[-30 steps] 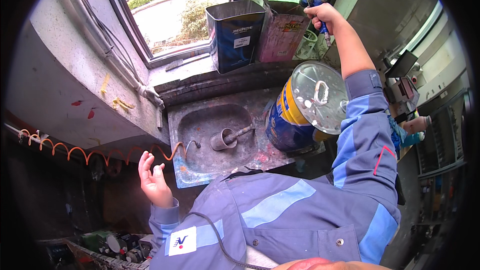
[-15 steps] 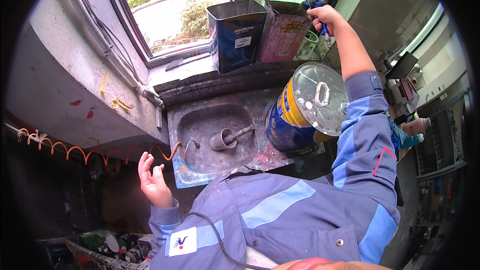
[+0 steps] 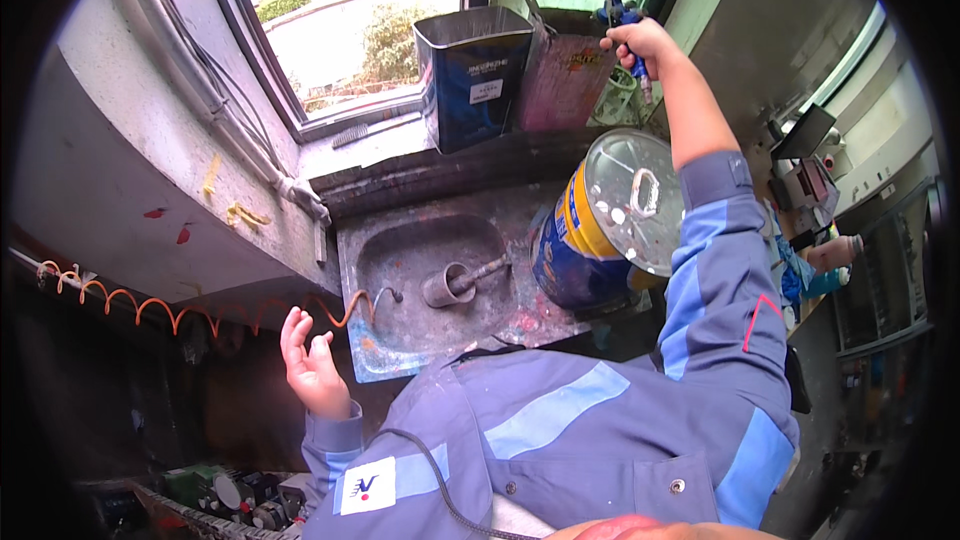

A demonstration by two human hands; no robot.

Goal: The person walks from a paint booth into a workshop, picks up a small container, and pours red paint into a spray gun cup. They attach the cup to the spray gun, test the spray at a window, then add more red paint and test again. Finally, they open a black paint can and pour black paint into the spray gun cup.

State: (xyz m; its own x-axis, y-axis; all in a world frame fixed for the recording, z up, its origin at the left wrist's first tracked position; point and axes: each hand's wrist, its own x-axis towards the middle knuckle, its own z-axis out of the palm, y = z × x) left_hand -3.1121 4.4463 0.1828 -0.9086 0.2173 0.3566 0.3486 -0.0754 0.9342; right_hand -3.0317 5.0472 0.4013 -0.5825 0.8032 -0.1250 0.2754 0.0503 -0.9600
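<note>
My right hand (image 3: 640,45) is raised at the far right and closed round the blue body of a spray gun (image 3: 618,12). A pale, cloudy cup sits on top of the gun. Below that arm stands a blue and yellow metal drum (image 3: 580,240) with a clear, paint-spotted cover and a white handle on top. My left hand (image 3: 315,365) hangs in the air left of the sink, palm up, fingers apart and holding nothing. Close behind it runs an orange coiled air hose (image 3: 140,315). A stained cup (image 3: 447,285) with a brush-like stick lies in the sink (image 3: 375,245).
On the window ledge stand a tall blue-black tin (image 3: 475,85), a pink box (image 3: 562,80) and a green container (image 3: 615,100). A small brush (image 3: 350,135) lies beside the tin. At the right are a bench with a monitor (image 3: 805,130) and bottles; a crate of parts (image 3: 240,495) sits lower left.
My right hand has shifted slightly left and down with the spray gun still in it. My left hand has moved only a little to the right.
</note>
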